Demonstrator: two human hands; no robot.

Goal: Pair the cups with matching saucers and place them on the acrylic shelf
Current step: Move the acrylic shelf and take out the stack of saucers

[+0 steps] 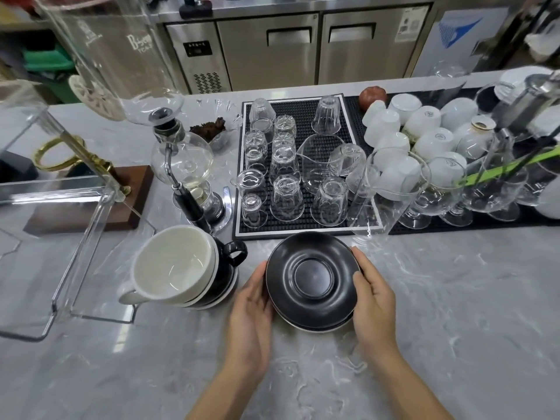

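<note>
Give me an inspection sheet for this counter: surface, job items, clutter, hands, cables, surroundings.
Surface: grey marble counter, bare in front.
Job items: stack of black saucers at centre; stacked cups, white one on top, black-handled one beneath, on their own saucers, left of it; acrylic shelf at far left, nothing on it.
Clutter: upturned glasses on a black mat; white cups and stemmed glasses to the right; siphon brewer.
Hands: left hand and right hand grip opposite edges of the saucer stack, fingers curled on the rim.
Cables: nothing seen.
Surroundings: steel under-counter fridge behind.
</note>
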